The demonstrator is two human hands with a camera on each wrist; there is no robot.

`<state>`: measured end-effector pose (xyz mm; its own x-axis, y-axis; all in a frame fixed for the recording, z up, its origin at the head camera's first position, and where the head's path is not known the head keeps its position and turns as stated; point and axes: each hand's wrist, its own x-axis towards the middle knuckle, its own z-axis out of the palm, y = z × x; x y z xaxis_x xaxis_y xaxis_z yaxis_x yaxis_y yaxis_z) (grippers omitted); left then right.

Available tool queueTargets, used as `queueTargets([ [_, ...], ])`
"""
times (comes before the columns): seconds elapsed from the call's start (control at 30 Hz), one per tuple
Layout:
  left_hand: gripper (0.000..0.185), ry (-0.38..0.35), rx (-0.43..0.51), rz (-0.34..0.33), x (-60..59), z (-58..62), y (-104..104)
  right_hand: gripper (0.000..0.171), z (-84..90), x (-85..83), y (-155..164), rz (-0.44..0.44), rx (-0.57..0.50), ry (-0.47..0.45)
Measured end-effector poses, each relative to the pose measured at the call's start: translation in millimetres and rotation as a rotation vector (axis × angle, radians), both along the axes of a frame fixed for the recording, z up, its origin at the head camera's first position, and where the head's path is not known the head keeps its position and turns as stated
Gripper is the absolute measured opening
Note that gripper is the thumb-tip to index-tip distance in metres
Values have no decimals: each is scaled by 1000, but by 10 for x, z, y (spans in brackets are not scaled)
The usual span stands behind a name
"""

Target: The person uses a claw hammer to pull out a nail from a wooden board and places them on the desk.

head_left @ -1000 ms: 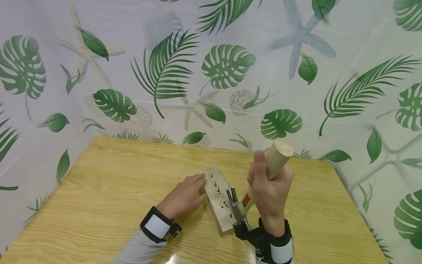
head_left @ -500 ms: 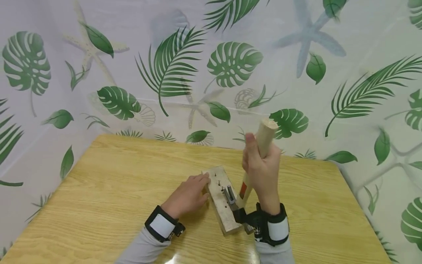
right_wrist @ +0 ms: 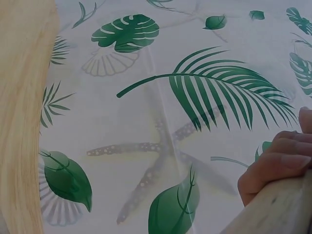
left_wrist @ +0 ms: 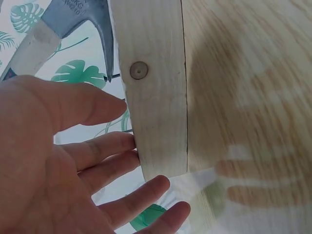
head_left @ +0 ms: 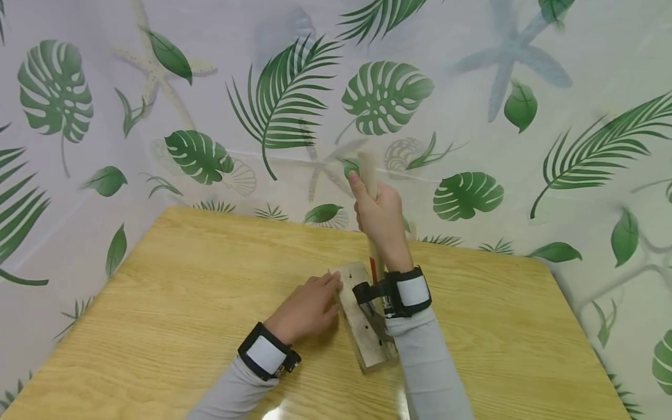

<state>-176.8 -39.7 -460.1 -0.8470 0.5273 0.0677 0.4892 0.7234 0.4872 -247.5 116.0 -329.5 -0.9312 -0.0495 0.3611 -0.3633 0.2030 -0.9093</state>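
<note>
Hammer [head_left: 371, 233] stood nearly upright over the wooden block [head_left: 362, 318] at the moment inspected, its claw head down at the block's face and mostly hidden behind your right wrist in the head view. Your right hand [head_left: 382, 219] was wrapped round the wooden handle near its upper end — fingers curled tight about it, as the right wrist view confirmed. Your left hand [head_left: 307, 306] lay with fingers straight and slightly spread, fingertips pressed against the block's long left edge, gripping nothing. The block rested flat on the wooden table [head_left: 184, 303], near its middle, with small nails or nail holes along its top; the left wrist view showed one nail head [left_wrist: 139, 70] flush in the wood and the steel claw [left_wrist: 100, 36] beside it. Judged from this, the step in hand was levering a nail with the claw. The next move would call for firm bracing from your left hand — fingers clear of the claw — and a steady pull on the handle, lest the block skid.
</note>
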Motion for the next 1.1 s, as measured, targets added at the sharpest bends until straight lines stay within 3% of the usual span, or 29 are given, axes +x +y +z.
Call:
queueTargets([
  [0.23,50,-8,1,-3,17,37,6,58,15,-65,-70,-13,19,21],
  [0.57,51,-3,4,-4,11,18,7,58,44,-1,-68,-129,7,110],
  [0.83,52,41,24,-23,12,9,-10,49,79,201,-6,-156,-64,215],
  [1.1,51,26,14,-13,-13,-7,7,40,61,565,146,-136,-260,363],
])
